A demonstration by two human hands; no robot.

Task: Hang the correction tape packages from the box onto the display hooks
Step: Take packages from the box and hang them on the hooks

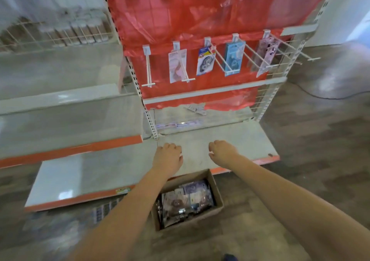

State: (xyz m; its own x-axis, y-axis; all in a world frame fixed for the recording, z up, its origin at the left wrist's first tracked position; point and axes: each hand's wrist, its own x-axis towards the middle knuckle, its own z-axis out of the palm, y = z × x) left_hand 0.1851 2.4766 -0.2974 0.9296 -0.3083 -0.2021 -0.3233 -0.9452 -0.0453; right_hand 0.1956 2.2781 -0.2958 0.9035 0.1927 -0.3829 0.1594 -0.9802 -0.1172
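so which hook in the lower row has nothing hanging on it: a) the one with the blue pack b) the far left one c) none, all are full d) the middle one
b: the far left hook is bare, while the hooks to its right carry packs, such as the pink pack and the blue pack.

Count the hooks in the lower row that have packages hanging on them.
4: pink package, blue-white package, blue package, purple package. The leftmost hook is bare.

The box (188, 200) of packages (186, 199) sits on the floor before the shelf (230, 140); 5 hooks (148, 68) hang behind, above it.
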